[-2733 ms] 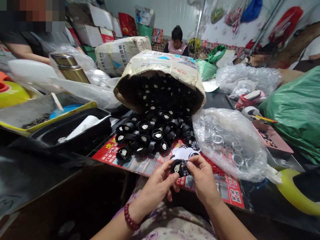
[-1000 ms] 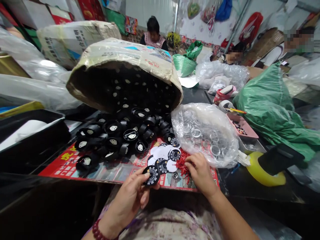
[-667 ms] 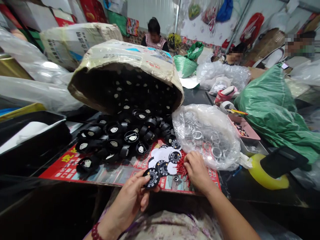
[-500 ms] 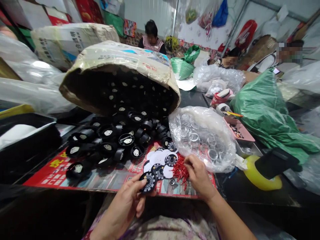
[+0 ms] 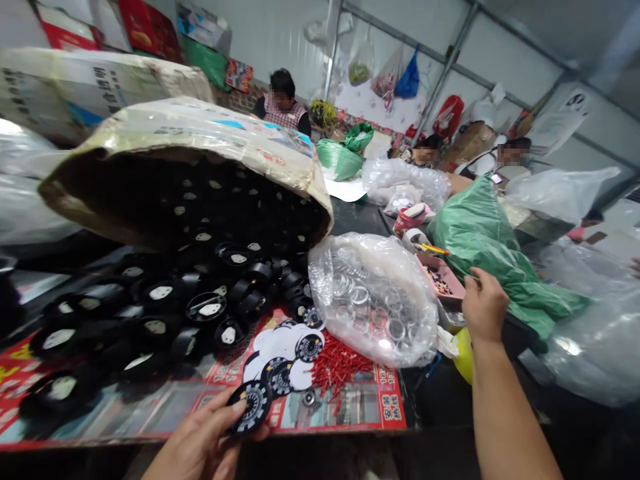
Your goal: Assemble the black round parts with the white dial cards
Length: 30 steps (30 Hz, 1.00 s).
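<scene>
at the near edge of the table (image 5: 435,407), the left hand (image 5: 203,437) pinches a black dial disc (image 5: 250,408) between thumb and fingers, just beside a cluster of white and black discs (image 5: 280,347) and a heap of red pieces (image 5: 337,370). the right hand (image 5: 485,307) is by the pink tray (image 5: 447,283), its fingers curled; whether they grip anything cannot be told.

2 hands (image 5: 485,303), 3+ ppl (image 5: 286,113) prob

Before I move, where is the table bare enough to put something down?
Bare tabletop shows between the red printed sheet and right forearm; a smaller patch lies behind the clear ring bag. Black round cases crowd the left; red sticks, the middle.
</scene>
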Available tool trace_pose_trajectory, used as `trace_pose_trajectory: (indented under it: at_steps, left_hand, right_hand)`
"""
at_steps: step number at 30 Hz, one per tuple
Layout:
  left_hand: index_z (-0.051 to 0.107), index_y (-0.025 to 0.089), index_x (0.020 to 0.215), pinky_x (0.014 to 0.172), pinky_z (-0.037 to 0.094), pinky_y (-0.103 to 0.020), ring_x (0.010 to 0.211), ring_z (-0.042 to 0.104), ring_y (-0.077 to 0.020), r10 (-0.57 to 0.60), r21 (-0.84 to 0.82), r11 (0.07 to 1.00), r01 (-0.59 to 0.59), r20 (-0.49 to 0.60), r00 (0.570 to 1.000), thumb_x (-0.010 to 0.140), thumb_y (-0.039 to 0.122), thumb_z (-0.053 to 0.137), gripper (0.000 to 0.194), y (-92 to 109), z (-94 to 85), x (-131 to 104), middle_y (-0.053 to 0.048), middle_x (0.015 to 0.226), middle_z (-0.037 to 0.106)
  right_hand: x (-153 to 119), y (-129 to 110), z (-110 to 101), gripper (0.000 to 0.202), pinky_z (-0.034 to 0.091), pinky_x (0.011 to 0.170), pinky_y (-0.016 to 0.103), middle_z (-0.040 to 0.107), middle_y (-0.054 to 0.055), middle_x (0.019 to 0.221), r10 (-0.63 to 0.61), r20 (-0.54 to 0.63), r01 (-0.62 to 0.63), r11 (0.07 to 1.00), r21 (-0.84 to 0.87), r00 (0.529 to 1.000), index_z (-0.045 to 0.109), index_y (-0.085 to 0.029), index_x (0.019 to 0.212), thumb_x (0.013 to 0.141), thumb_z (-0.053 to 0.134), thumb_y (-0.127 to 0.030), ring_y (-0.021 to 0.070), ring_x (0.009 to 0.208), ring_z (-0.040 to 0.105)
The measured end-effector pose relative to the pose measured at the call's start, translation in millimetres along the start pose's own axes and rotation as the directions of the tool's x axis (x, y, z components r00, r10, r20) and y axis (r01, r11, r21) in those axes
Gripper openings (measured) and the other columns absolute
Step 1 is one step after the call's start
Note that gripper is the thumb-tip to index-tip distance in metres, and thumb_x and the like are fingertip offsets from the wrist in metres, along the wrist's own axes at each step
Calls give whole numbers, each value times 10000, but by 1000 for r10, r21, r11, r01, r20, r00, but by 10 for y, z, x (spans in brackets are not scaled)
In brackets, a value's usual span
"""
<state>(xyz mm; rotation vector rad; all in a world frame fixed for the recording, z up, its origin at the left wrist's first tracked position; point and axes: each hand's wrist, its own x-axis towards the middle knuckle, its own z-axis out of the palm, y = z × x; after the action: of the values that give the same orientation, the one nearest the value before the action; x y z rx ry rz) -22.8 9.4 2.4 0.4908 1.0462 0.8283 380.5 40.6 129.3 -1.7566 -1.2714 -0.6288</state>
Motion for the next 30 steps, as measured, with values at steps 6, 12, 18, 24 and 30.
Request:
trace_pose_trajectory:
  at_steps: [6,12,18,24,30]
  left_hand:
    - [523,192,891,266,292,-132,272,339,-20,43,-6,999,-43,19,999,682,372,711,333,76,93,-66,53,571,587]
    - [507,195,803,269,302,-138,285,361,-26,92,-25,996,-91,34,995,703,319,691,243,150,88,-60,68,568,566]
    - [485,191,752,263,295,-136,290,374,-30,96,-50,994,-94,55,994,726,307,662,213,147,120,-76,53,578,578]
    - [485,197,778,254,312,-141,280,374,-28,99,-95,991,-97,23,995,715,271,671,211,110,122,-124,61,606,591]
    - [531,185,906,317,425,-189,359,536,-96,145,-159,980,-123,137,980,784,307,598,186,104,172,-196,-15,677,684]
  right_hand:
    - [-1192,-761,-39,116,449,697,289,634,28,774,-230,685,-85,916,393,691,634,-189,819,853,525,-178,175,743,587]
    - [-1806,-1119,29,146,390,696,302,566,42,821,-338,821,46,933,358,460,578,-185,769,826,527,-61,196,822,478]
    - [-1880,-1145,153,178,340,662,310,530,49,792,-361,800,192,933,306,479,515,-177,744,829,444,-38,194,765,431]
    - [-1846,-1261,193,153,354,663,296,509,23,764,-173,767,-277,865,419,618,496,-187,749,856,409,-119,168,730,456]
    - [-1874,-1680,180,178,415,609,260,567,-16,686,-46,920,-908,151,391,389,591,-192,950,801,581,-289,124,620,516]
